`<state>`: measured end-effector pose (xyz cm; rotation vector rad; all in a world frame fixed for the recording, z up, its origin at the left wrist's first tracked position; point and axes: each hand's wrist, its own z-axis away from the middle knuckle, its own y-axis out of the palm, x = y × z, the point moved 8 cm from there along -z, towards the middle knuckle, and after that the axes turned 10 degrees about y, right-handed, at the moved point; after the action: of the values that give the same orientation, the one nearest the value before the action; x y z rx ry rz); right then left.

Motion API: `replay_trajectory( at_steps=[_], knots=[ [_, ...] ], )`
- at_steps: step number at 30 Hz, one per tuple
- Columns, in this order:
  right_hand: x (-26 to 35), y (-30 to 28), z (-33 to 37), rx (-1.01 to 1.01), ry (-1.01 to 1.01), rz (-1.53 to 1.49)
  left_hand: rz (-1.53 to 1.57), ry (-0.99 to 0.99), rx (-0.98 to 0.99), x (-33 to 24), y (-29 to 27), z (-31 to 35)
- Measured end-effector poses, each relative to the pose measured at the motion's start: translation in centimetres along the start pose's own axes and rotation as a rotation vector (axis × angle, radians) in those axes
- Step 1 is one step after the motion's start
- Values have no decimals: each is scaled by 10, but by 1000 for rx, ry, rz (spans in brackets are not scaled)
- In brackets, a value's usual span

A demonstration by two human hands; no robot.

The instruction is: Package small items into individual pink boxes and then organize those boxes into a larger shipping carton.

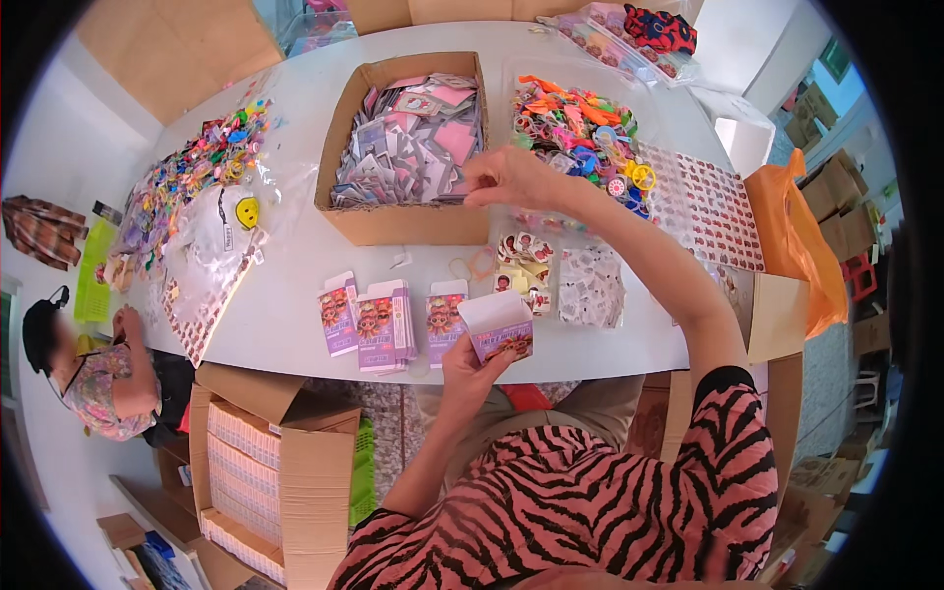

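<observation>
Holding the small purple box (513,341), just below centre of frame, is your left hand (469,374): fingers closed round its left side, thumb across the lower front. A pale panel faces up, perhaps an opened flap; the tilt probably keeps the mouth accessible. More purple boxes (384,329) lie flat to its left, presumably kept within reach. Above right of it: cutout pictures (524,258) and white packets (591,285), in separate heaps, likely sorted by kind. Upper centre, your right hand (519,180) bends over the right rim of the carton (405,228), fingers curled, tips close together; cannot tell whether they grip anything.

Obscured: the box's interior; some flat packets (413,128) near your right fingertips; some colourful toys (580,113) behind your forearm. Far left, a co-worker's hands are too small to read.
</observation>
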<state>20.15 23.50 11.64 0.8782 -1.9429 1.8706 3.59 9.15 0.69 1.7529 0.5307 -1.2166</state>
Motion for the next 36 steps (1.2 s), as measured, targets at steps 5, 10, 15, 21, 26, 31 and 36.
replay_trajectory(
  at_steps=[5, 10, 15, 21, 26, 31, 36],
  knots=[
    [4, -1, 4, 34, -75, -101, 17, -1, 7, -1, 3, 0],
    [1, -4, 5, -34, -80, -73, 1, 8, 8, -1, 0, 0],
    [-5, -34, 5, -328, 74, -34, 17, 15, -18, -7, -1, -1],
    [29, -71, 37, -474, 64, -292, -153, 39, -24, -5, -20, -6],
    [92, -82, 103, -214, -102, -206, -181, 82, 34, -13, -18, -16],
    [107, -69, 133, -253, -165, 0, -79, 65, 138, -22, 2, -21],
    [107, -55, 152, -259, -152, 187, -151, 69, 189, -15, 9, -20]
  ],
)
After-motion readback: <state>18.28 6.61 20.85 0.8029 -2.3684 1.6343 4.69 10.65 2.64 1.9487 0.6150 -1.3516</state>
